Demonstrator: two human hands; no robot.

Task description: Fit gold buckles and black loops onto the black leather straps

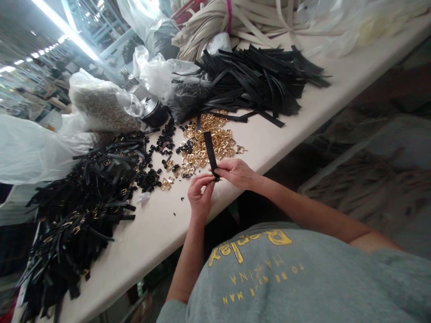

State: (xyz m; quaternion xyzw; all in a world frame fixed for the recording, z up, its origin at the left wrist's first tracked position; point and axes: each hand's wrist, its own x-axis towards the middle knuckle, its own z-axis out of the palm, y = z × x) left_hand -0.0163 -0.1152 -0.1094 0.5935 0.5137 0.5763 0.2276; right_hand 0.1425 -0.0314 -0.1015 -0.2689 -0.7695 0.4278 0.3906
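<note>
A short black strap [210, 150] stands up between my two hands, over the table's near edge. My right hand [237, 172] pinches its lower part between thumb and fingers. At the strap's bottom end, my left hand [200, 190] is closed with thumb and fingertips together on it; a small dark piece shows there, too small to make out. Just beyond my hands lies a heap of gold buckles [205, 143]. Small black loops [148, 179] lie in clusters to the left of the buckles.
Loose black straps [259, 80] are piled at the back. Straps with gold buckles [84, 206] cover the table's left side. Plastic bags [97, 101], a dark tin [153, 110] and a bundle of beige strips [208, 27] stand along the far side of the table [155, 242].
</note>
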